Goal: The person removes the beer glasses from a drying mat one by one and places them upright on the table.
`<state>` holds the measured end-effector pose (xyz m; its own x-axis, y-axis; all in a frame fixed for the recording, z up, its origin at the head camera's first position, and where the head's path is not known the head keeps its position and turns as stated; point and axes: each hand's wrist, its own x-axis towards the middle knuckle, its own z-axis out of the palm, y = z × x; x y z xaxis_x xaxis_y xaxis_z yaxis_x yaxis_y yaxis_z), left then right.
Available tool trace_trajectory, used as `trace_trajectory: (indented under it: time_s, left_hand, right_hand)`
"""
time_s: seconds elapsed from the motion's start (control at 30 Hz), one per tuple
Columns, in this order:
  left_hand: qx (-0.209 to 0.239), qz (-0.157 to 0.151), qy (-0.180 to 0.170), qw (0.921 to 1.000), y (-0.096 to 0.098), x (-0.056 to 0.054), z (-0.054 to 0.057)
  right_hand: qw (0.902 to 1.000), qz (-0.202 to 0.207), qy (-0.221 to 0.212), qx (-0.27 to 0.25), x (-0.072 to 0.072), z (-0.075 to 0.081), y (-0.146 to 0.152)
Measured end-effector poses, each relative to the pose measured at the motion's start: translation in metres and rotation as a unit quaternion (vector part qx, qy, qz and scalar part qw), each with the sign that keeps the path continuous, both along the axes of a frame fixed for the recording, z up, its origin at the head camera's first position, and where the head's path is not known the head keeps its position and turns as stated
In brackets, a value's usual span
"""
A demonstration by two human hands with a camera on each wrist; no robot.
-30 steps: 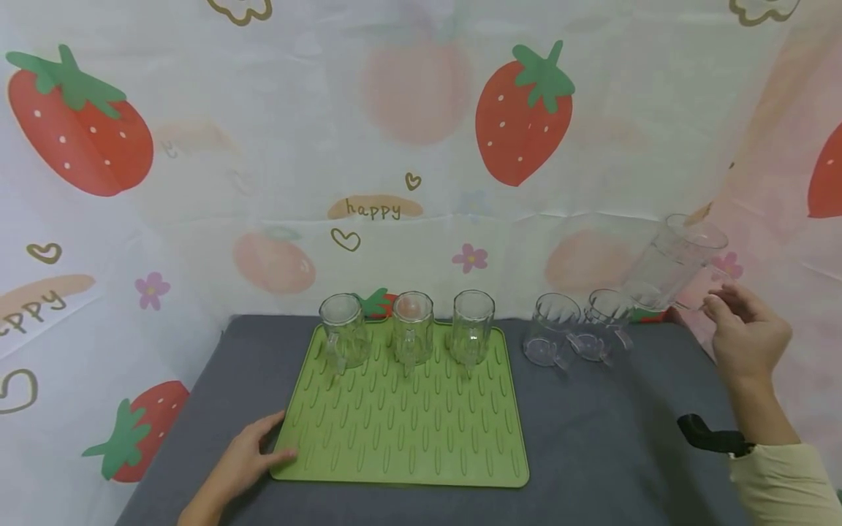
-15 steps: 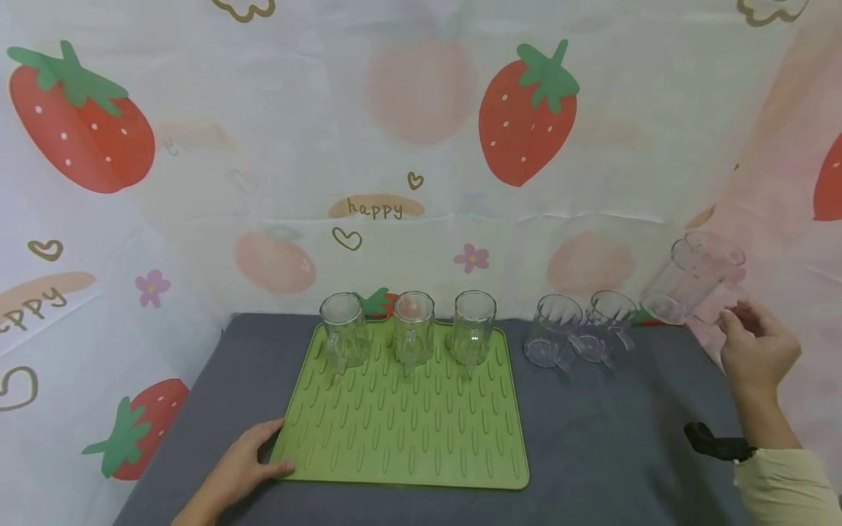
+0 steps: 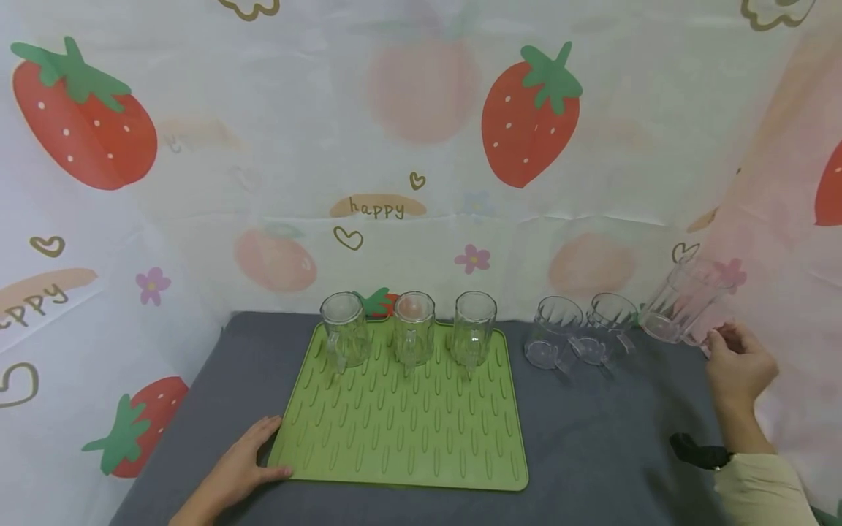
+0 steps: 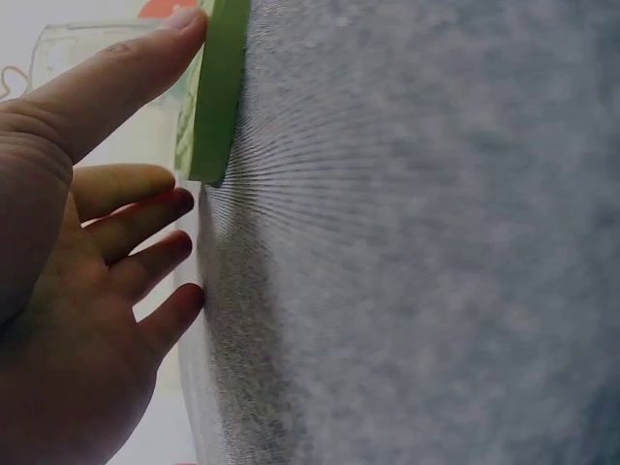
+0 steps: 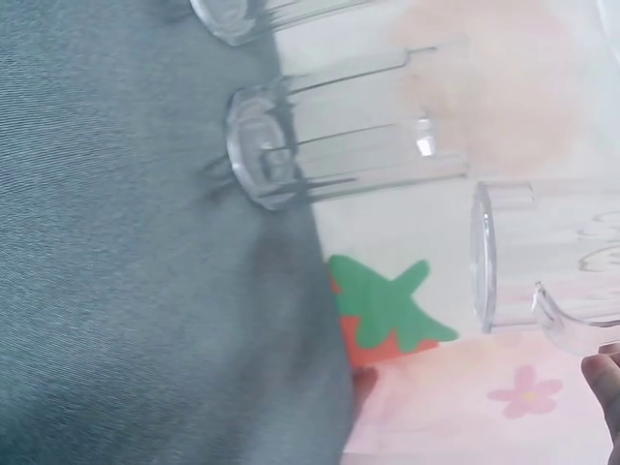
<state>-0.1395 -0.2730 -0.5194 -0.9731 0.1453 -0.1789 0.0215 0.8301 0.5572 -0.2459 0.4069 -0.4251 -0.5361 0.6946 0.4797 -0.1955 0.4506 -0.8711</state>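
My right hand (image 3: 742, 365) pinches the handle of a clear glass mug (image 3: 684, 298), which hangs tilted above the table's back right. In the right wrist view that mug (image 5: 552, 257) shows its base and part of its handle at the right edge. Two more clear mugs, a nearer one (image 3: 552, 332) and a neighbour (image 3: 607, 329), stand upright to its left. My left hand (image 3: 237, 464) rests at the front left corner of a green ridged mat (image 3: 408, 416). In the left wrist view its thumb lies on the mat's edge (image 4: 221, 92), with the other fingers spread loosely.
Three clear mugs stand upside down along the mat's back edge: left (image 3: 345, 332), middle (image 3: 413, 332) and right (image 3: 473, 332). A dark grey cloth (image 3: 592, 438) covers the table. Behind hangs a strawberry-print curtain (image 3: 296, 131).
The held mug first shifts right, then comes back left, sinking towards the table beside the two upright mugs. My left hand stays at the mat's corner, nearly still.
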Motion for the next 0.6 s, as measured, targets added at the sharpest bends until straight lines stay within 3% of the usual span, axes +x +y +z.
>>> trace_trajectory:
  time_s: [0.13, 0.33, 0.6]
  left_hand:
    - [0.001, -0.001, -0.011, 0.9999, 0.0, 0.0, 0.0]
    - [0.001, 0.002, 0.003, 1.0, 0.002, -0.002, 0.001]
    - [0.0, -0.003, 0.002, 1.0, 0.0, -0.004, 0.003]
  right_hand:
    - [0.9992, -0.012, -0.018, 0.032, -0.003, -0.01, -0.003]
    - [0.9948, -0.02, -0.062, 0.079, -0.002, -0.03, -0.008]
    - [0.9925, -0.027, -0.1, 0.065, -0.001, -0.049, -0.012]
